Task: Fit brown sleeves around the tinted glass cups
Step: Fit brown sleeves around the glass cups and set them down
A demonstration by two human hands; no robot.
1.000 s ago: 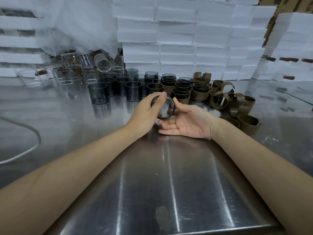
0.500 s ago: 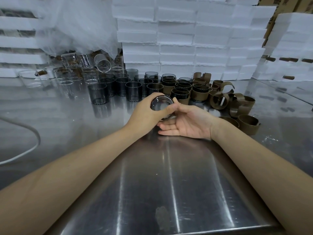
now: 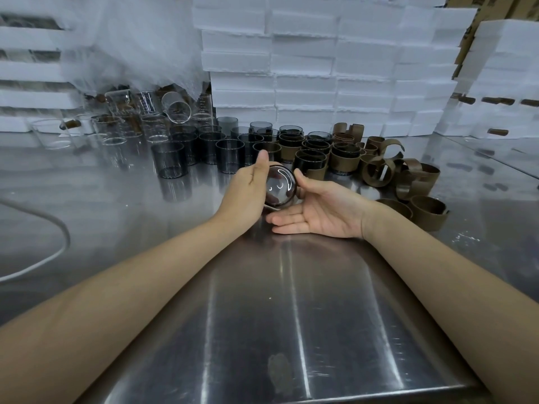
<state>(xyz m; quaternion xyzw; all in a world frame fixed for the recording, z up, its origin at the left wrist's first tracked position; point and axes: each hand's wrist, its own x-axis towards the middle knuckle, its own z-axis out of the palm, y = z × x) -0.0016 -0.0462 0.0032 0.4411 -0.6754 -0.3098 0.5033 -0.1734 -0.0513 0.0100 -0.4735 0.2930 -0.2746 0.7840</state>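
A tinted glass cup (image 3: 280,186) is lying tipped on its side between both hands, just above the counter (image 3: 291,316). The left hand (image 3: 250,191) is pressing on its left side with its fingers hidden behind the glass, so I cannot tell their state. The right hand (image 3: 318,212) is lying palm up with straight fingers together and its thumb touching the cup. Loose brown sleeves (image 3: 408,182) are lying to the right.

Packing workshop.
Stainless steel bench (image 3: 291,316); stacked white foam boxes (image 3: 306,68); batches of dark tinted glass cups (image 3: 230,154) and curled brown sleeves (image 3: 414,182).
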